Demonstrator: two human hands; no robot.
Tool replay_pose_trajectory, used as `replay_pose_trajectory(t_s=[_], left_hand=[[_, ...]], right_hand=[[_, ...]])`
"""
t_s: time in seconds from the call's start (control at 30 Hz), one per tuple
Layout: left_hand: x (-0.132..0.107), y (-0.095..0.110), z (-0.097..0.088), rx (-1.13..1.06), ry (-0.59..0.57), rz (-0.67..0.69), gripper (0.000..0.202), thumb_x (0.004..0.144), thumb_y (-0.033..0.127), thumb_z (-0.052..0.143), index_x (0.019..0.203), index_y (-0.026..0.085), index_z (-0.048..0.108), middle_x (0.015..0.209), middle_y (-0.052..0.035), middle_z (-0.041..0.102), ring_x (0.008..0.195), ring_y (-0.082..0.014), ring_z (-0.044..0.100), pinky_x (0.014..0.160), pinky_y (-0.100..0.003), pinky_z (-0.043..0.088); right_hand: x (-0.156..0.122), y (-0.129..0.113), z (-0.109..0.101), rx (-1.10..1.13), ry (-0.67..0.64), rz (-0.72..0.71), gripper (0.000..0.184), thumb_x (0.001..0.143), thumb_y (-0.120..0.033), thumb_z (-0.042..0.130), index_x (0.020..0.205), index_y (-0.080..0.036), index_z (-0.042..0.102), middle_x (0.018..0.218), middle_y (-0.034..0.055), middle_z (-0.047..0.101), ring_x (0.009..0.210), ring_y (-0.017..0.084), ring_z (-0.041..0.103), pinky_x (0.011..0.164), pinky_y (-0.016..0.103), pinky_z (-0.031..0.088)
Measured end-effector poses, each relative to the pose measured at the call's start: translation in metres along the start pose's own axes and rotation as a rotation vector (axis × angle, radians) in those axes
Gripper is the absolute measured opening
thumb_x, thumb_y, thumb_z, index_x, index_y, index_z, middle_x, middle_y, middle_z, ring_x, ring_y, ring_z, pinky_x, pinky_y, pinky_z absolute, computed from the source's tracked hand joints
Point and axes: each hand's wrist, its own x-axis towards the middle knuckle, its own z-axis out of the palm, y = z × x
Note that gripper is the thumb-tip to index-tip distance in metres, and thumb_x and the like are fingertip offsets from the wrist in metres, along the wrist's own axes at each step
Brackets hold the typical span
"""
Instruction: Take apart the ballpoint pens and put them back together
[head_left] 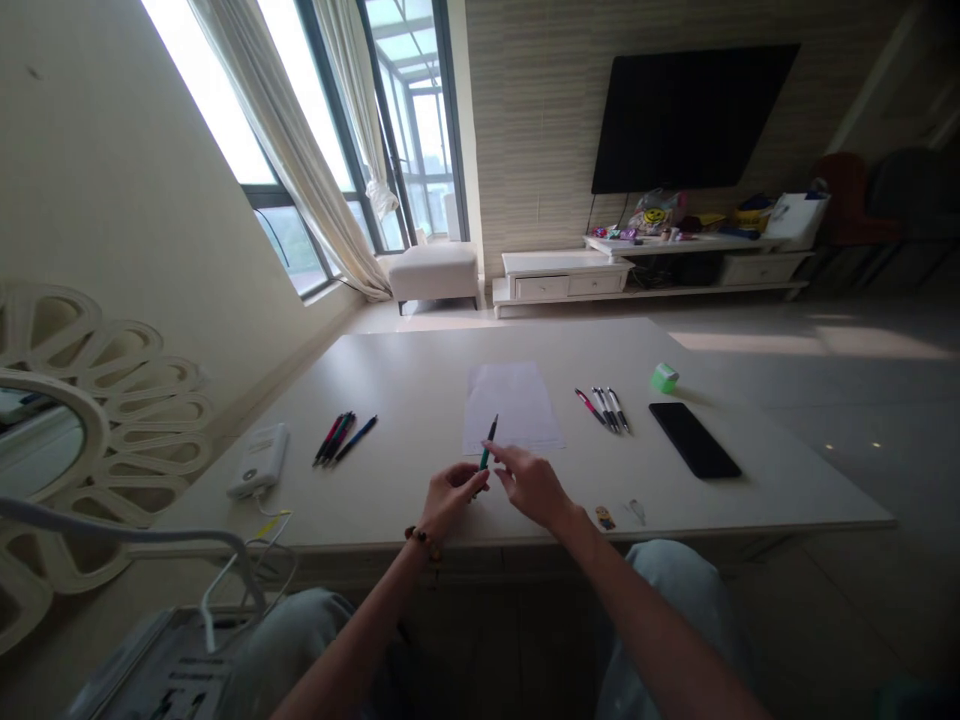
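Between my two hands a pen with a green grip and a dark pointed end (492, 428) is held at a slant, its tip pointing up and away from me. My left hand (448, 497) pinches its lower part, and the fingers cover that end. The fingers of my right hand (534, 486) are bent around the pen's green middle from the other side. Just beyond lies a white sheet of paper (510, 395), partly behind the pen.
Dark pens (335, 438) lie left on the white table (405, 380). White-barrelled pens (609, 410), a black phone (694, 440) and a green box (664, 378) lie right. A corded white device (260, 460) sits at the left edge. Small trinkets (604, 517) lie near the front edge.
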Motion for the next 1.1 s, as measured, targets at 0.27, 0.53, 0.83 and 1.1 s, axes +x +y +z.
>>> replay_pose_trajectory(t_s=[0.27,0.53,0.83,1.1], left_hand=[[0.015,0.021,0.026,-0.031,-0.132,0.143,0.041,0.086,0.047,0.043,0.101,0.013,0.061,0.071,-0.0043,0.066,0.053,-0.0094,0.052,0.050,-0.021,0.042],[0.008,-0.010,0.045,0.676,-0.171,0.495,0.030,0.089,0.023,0.039,0.114,0.025,0.057,0.112,-0.0065,0.061,0.104,-0.0200,0.053,0.090,-0.038,0.043],[0.040,-0.019,0.052,0.888,-0.178,0.578,0.042,0.090,0.031,0.038,0.131,0.022,0.042,0.141,-0.0083,0.039,0.133,-0.0239,0.029,0.108,-0.051,0.024],[0.037,-0.023,0.052,0.862,-0.180,0.572,0.041,0.091,0.027,0.036,0.131,0.023,0.043,0.138,-0.0073,0.044,0.130,-0.0229,0.035,0.108,-0.050,0.025]], right_hand=[[0.023,0.026,-0.030,-0.040,0.191,0.220,0.031,0.090,-0.040,0.042,0.083,-0.020,0.065,0.078,0.0069,0.062,0.075,0.018,0.056,0.073,0.030,0.042],[0.052,0.080,-0.079,0.793,0.401,0.509,0.048,0.079,-0.065,0.042,0.067,-0.021,0.055,0.048,-0.0052,0.033,0.043,0.010,0.032,0.047,0.026,0.035],[0.048,0.100,-0.090,1.159,0.347,0.661,0.040,0.082,-0.051,0.034,0.064,-0.021,0.053,0.042,-0.0073,0.023,0.036,0.009,0.015,0.036,0.024,0.019],[0.050,0.105,-0.063,0.956,0.113,0.855,0.051,0.084,-0.051,0.030,0.079,-0.013,0.063,0.056,0.0083,0.064,0.045,0.016,0.056,0.044,0.026,0.041]])
